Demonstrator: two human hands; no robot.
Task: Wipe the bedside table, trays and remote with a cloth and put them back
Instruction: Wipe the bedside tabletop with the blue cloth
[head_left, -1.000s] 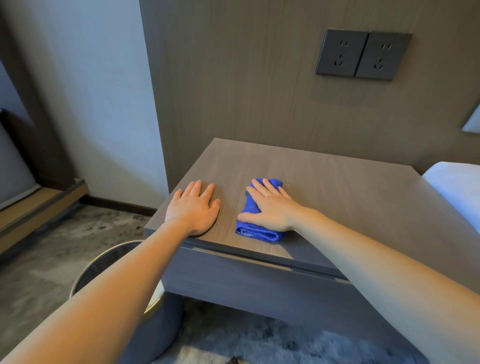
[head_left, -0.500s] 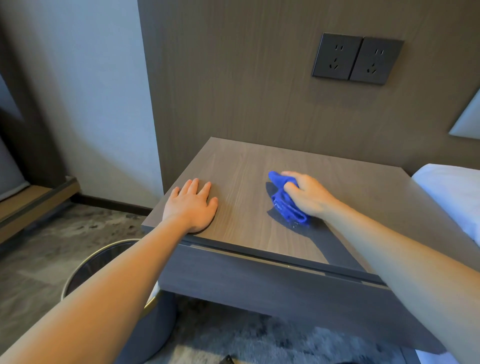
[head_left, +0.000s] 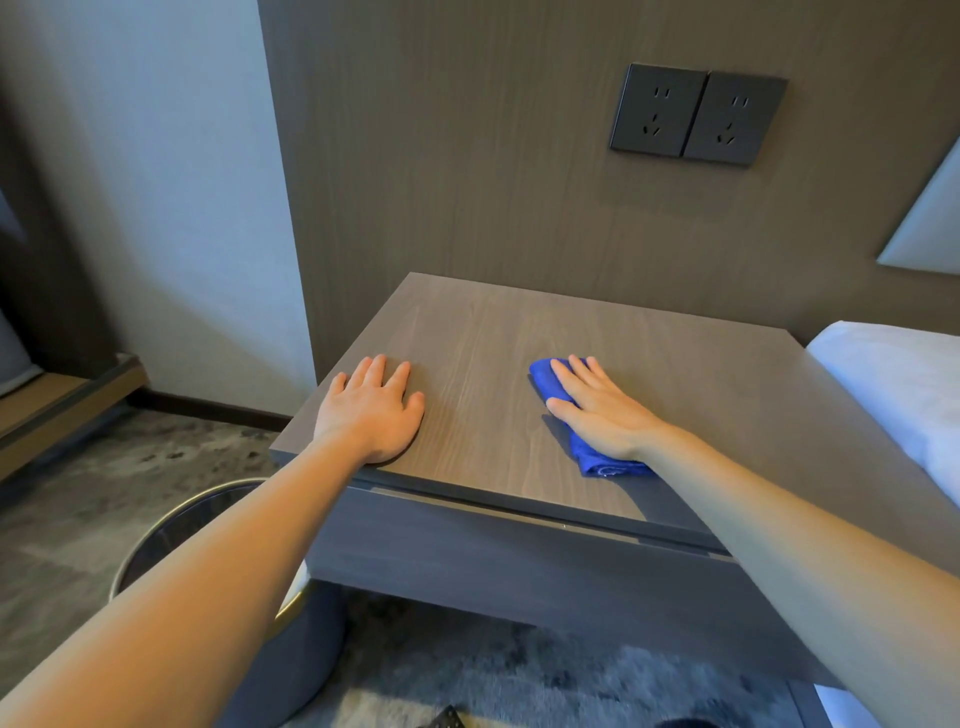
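Right hand (head_left: 602, 415) is flat on the blue cloth (head_left: 597, 464), fingers straight and together, palm pressing it onto the bedside table (head_left: 691, 379). The cloth is folded; one end peeks out beyond the fingertips and the other bunches out under the wrist, near the table's front edge. Off to the left of that hand, well apart from it, the left hand (head_left: 371, 410) lies flat on bare wood with fingers spread, heel at the front left corner, holding nothing. Below the left forearm stands a round waste bin (head_left: 156, 525) with a gold rim. To the right of the pressing hand a white bed (head_left: 893, 384) meets the table's side. Above it, on the panelled wall, is a pair of dark sockets (head_left: 698, 114).
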